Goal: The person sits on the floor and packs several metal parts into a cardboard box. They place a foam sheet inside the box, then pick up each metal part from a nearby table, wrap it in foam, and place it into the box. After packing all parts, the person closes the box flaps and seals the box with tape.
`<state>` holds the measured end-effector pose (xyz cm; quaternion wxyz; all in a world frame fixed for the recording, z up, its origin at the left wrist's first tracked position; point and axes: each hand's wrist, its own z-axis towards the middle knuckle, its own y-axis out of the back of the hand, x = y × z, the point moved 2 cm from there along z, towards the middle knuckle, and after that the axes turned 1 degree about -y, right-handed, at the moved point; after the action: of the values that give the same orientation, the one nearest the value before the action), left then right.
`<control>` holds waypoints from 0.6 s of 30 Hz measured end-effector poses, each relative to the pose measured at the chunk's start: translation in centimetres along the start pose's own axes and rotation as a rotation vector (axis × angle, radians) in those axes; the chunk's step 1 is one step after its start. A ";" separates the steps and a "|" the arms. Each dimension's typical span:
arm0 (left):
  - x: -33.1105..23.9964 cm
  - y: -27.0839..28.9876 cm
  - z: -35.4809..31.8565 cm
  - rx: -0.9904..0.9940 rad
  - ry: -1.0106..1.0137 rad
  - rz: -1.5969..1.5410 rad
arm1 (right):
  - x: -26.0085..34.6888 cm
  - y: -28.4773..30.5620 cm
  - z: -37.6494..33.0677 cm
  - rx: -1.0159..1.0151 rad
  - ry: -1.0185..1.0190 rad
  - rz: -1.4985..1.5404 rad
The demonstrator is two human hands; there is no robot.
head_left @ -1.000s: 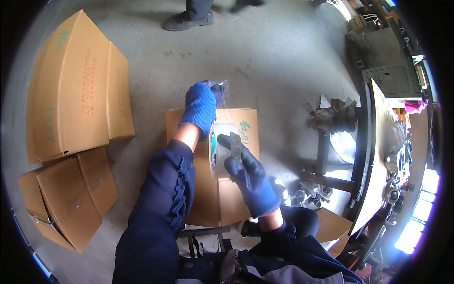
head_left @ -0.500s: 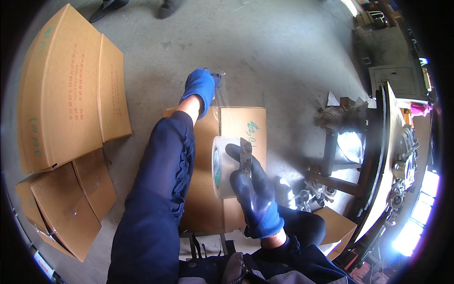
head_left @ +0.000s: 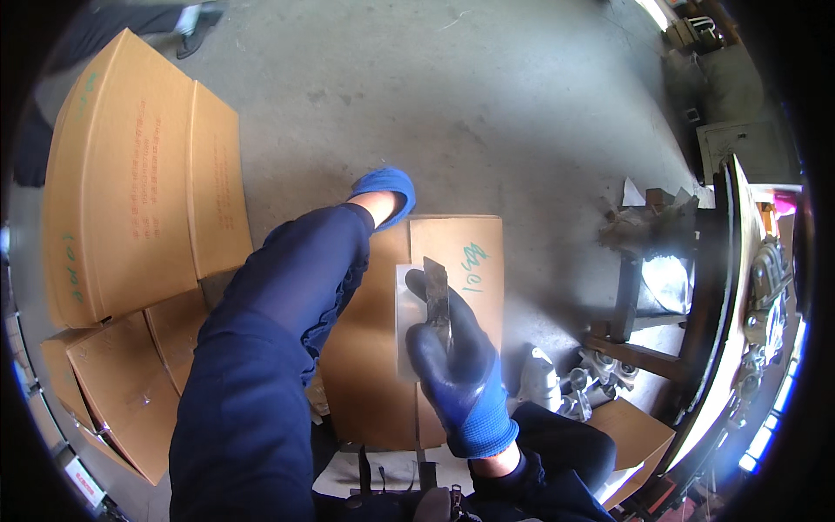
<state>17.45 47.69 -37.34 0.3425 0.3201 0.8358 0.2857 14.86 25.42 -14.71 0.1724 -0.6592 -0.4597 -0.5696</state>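
Observation:
A closed cardboard box (head_left: 461, 252) with green handwriting stands in front of me. My right hand (head_left: 457, 357), in a blue knit glove with a dark coated palm, grips a flat dark metal blade (head_left: 437, 300) that points away from me. That hand is also on a wide roll of clear packing tape (head_left: 405, 326), which lies against the box's middle seam, partly hidden behind the fingers. My left hand (head_left: 385, 184), in a matching glove, reaches over the box's far edge. Its cuff and back show; the fingers are hidden.
Large cardboard boxes (head_left: 148, 191) stand at the left, with an open-flapped carton (head_left: 122, 383) nearer. At right are metal castings (head_left: 544, 378), a small carton (head_left: 639, 435) and a workbench (head_left: 735, 261) carrying metal parts. Another person's foot (head_left: 196, 35) is at the far left.
My left hand has gone down at the box's far side; the tape strand seen there earlier no longer shows. My right hand has turned over the roll, hiding its core. The other person has moved left.

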 end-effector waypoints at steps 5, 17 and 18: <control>3.2 -2.9 3.0 -0.042 0.115 -0.047 | -0.8 -0.3 -0.5 -0.020 0.015 0.012; 0.1 4.6 -6.0 -0.115 -0.297 -0.127 | -1.7 -0.3 -0.3 -0.050 0.214 -0.001; -0.7 4.3 -7.4 -0.175 -0.445 -0.212 | -2.6 -0.4 -0.2 -0.063 0.229 0.010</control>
<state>13.72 48.05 -29.61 0.5721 0.2549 0.7411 0.2419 14.67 24.40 -17.17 0.2061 -0.5972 -0.4155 -0.6544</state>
